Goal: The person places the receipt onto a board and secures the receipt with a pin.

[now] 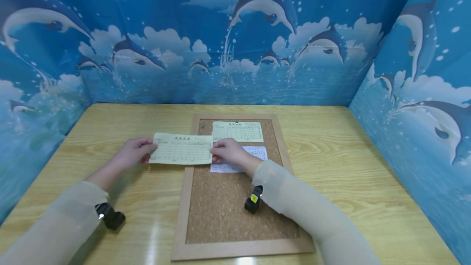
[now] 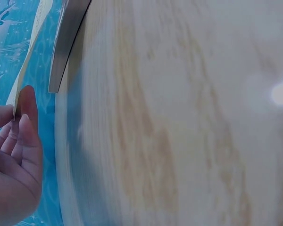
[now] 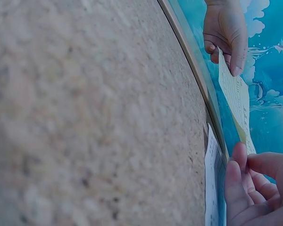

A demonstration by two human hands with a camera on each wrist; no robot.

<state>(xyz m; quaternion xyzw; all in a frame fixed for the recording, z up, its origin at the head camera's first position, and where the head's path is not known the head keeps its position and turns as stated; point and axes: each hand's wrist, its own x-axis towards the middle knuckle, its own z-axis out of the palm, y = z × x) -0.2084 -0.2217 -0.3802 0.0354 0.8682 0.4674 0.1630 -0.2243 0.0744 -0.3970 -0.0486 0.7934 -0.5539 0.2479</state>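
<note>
A pale yellow printed form (image 1: 181,149) is stretched between both hands, above the left edge of a framed corkboard (image 1: 220,207). My left hand (image 1: 134,151) pinches its left end between thumb and fingers. At the other end, my right hand (image 1: 229,152) pinches the right edge. The right wrist view shows the form (image 3: 236,96) spanning from one hand to the other. On the board lies another yellow form (image 1: 239,131) with a pin (image 1: 237,123) at its top. Below that is a white form (image 1: 257,152), partly hidden by my right hand.
A small pin (image 1: 202,126) sits at the board's upper left corner. The board lies on a wooden table (image 1: 331,154). Blue dolphin-print curtains (image 1: 176,52) enclose the back and sides. A black wrist camera (image 1: 112,217) hangs at the left sleeve, another (image 1: 253,203) at the right.
</note>
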